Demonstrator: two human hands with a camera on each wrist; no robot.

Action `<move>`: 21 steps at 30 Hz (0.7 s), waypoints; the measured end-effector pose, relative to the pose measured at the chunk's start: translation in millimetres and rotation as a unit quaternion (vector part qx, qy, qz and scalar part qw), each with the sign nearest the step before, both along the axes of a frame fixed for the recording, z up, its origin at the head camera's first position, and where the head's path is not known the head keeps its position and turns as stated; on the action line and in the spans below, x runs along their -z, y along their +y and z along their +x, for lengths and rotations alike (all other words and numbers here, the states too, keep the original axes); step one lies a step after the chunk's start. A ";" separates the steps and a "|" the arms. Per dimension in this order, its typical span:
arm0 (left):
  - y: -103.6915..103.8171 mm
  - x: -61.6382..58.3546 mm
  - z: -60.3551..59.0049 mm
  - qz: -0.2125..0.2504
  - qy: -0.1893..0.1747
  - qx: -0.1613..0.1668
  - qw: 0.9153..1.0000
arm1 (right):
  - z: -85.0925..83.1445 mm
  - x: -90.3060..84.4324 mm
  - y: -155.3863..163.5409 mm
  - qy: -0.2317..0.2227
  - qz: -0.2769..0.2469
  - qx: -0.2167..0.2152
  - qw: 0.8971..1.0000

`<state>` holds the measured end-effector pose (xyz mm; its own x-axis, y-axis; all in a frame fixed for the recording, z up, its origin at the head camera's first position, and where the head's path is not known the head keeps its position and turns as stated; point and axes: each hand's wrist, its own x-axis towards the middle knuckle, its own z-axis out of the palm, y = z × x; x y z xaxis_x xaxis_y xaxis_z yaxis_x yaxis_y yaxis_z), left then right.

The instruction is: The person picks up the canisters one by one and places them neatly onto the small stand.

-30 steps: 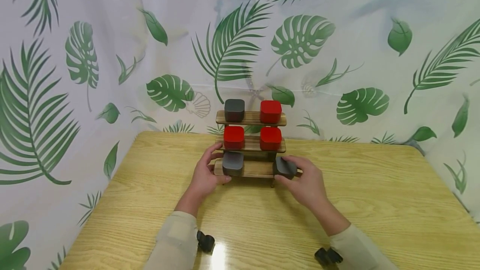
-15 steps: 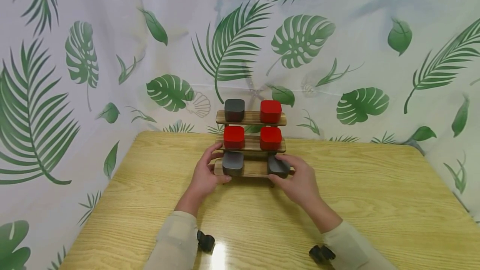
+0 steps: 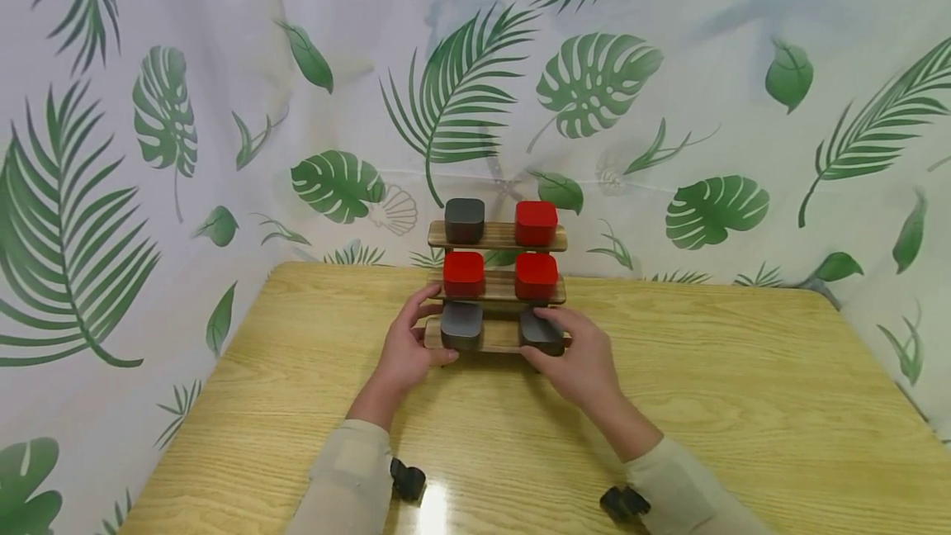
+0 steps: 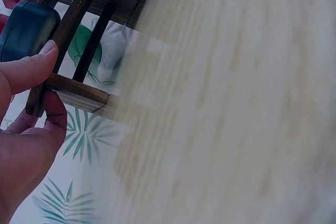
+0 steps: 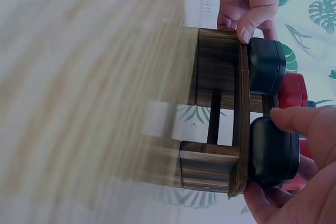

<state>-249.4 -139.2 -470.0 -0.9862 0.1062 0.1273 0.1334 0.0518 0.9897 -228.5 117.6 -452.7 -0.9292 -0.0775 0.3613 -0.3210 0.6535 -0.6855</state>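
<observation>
Here, right hand (image 3: 575, 357) grasping grey box (image 3: 541, 333) on lowest shelf (image 3: 498, 337), left hand (image 3: 407, 345) seemingly pinching shelf end.

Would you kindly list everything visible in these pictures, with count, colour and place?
Wooden rack: one, brown, three tiers, at the table's far edge.
Red boxes: three; top tier right, both on the middle tier.
Grey boxes: three; top tier left, two on the bottom tier.
Table: one, light wood.
Backdrop: white cloth with green leaves.
Left hand: grips the rack's left end.
Right hand: holds the bottom right grey box.
</observation>
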 end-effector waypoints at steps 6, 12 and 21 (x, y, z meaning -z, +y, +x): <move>0.0 11.0 -5.3 -0.005 0.004 -0.011 1.000 | 0.7 0.7 -4.6 0.002 -0.007 -0.001 1.000; 0.6 11.9 -4.7 -0.004 0.006 -0.014 1.000 | 1.5 2.2 -5.8 0.008 -0.010 -0.002 1.000; 1.7 12.9 -7.2 -0.014 -0.005 -0.010 1.000 | 4.6 -0.5 -3.7 -0.005 0.000 0.002 1.000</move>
<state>-256.6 -137.5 -482.9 -0.9893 0.0890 0.1153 0.1227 0.0828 0.9890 -223.9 113.8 -452.2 -0.9327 -0.0748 0.3528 -0.3127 0.6550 -0.6879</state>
